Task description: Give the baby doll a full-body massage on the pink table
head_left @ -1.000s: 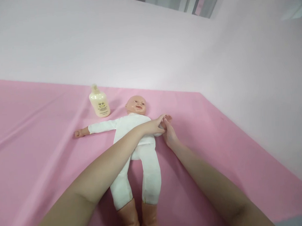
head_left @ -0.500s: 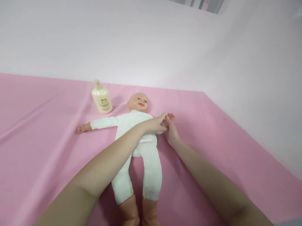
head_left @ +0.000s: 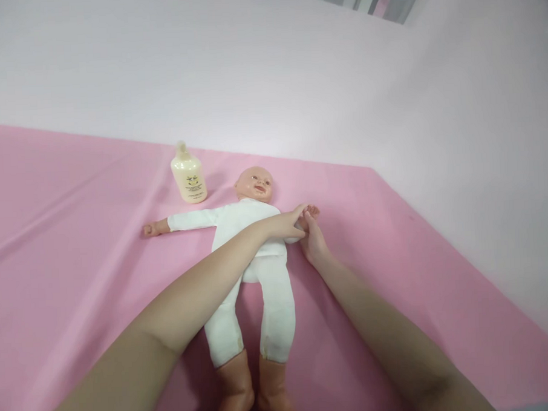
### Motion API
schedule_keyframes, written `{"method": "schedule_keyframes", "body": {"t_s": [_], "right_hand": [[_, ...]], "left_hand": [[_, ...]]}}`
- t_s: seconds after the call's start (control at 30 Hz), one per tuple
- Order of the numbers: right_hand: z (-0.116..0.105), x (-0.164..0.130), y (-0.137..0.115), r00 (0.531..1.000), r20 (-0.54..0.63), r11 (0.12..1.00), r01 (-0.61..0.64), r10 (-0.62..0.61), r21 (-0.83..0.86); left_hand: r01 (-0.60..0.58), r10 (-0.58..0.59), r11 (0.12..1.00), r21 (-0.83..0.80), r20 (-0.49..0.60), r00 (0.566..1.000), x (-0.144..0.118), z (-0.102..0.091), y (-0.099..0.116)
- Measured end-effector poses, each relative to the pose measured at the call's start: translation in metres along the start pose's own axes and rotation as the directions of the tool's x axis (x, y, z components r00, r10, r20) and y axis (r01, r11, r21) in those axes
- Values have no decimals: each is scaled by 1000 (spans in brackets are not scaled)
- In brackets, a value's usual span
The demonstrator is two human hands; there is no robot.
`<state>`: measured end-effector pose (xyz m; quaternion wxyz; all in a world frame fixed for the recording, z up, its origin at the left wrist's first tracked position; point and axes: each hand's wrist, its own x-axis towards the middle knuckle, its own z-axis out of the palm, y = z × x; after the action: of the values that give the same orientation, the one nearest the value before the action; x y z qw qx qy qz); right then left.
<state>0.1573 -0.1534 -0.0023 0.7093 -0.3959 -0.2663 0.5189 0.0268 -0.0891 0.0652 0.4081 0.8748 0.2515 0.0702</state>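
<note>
I see two bare forearms coming into the picture from below; no sleeve covers them, and no watch, bracelet or ring shows. The left hand (head_left: pixel 284 224) and the right hand (head_left: pixel 312 243) wear no gloves; the fingers are slim, the nails short; I cannot tell about nail polish.

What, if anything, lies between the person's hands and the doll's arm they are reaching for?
Nothing visible does. The left hand and the right hand both already touch the doll at its arm beside the body; the cream bottle stands apart, beyond the other arm.
</note>
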Motion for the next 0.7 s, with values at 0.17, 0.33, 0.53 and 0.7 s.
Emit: {"method": "schedule_keyframes", "body": {"t_s": [0.17,0.33,0.53,0.7], "right_hand": [[0,2,2,1000,-11,1000,9,-9,6],[-3,3,4,1000,-7,1000,15,-15,7],[-4,4,4,1000,-4,1000,11,-11,16],[-2,3,3,1000,-19,1000,15,-15,13]], "left_hand": [[15,-15,1000,2,16,1000,-3,-2,4],[28,-28,1000,10,19,999,-3,-2,5],[15,-15,1000,0,20,1000,-3,-2,7],[33,-33,999,13,19,999,-2,-2,8]]}}
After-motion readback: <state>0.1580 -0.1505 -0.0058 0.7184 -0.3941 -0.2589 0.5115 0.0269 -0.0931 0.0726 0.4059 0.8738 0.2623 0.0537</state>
